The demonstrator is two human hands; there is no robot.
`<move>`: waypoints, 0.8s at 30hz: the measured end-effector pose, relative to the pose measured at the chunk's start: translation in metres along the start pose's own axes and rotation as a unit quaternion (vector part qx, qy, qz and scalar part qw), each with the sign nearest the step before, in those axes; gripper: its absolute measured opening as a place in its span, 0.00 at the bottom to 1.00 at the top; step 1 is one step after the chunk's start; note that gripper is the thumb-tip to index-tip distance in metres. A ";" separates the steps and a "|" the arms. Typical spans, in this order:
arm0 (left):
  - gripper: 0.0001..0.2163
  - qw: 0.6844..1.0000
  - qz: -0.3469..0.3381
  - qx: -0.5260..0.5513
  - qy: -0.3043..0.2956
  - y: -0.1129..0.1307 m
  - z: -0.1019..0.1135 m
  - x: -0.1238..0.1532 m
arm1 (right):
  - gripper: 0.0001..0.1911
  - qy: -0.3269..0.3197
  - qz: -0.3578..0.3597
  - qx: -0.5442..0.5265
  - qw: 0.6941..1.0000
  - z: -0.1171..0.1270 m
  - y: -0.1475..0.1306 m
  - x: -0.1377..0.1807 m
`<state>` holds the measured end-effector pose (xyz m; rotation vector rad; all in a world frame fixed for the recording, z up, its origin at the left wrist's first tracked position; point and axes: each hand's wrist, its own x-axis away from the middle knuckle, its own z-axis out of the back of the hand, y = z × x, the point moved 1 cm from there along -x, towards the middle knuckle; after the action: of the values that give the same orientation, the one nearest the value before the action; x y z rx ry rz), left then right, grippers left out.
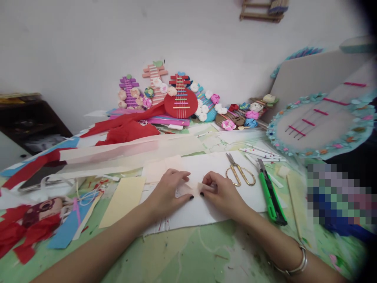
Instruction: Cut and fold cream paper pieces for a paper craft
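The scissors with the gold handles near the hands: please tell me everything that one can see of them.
The small scissors with gold-coloured loop handles look like metal, with short grey blades that are shut. They lie flat on the large white paper sheet, blades pointing away from the person. They sit right of the right hand, which pinches a small pale paper piece, and left of the green utility knife. Only the sheet touches them.

Thin matt paper strip (206, 187) in my grip. The scissors (239, 173) gleam, glossy metal; the cutter (268, 193) is smooth plastic.
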<state>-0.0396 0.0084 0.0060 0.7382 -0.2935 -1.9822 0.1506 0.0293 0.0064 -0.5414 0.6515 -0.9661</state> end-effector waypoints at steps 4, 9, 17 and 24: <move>0.19 0.999 0.030 0.028 0.005 0.002 0.005 -0.001 | 0.10 -0.002 -0.013 -0.123 0.992 -0.002 0.002 0.001; 0.07 0.972 0.120 0.191 -0.062 0.005 0.012 -0.003 | 0.10 -0.032 -0.067 -0.239 0.968 -0.005 0.004 0.001; 0.06 0.894 0.243 0.365 -0.095 0.014 0.010 -0.002 | 0.14 -0.079 -0.110 -0.338 0.931 -0.001 -0.001 0.004; 0.08 0.880 0.216 0.407 -0.114 0.011 0.007 0.000 | 0.07 -0.089 -0.128 -0.330 0.931 -0.003 -0.004 0.007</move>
<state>-0.0361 0.0022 0.0173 0.8467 -1.3700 -1.4680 0.1487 0.0213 0.0051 -1.3237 0.7515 -0.9129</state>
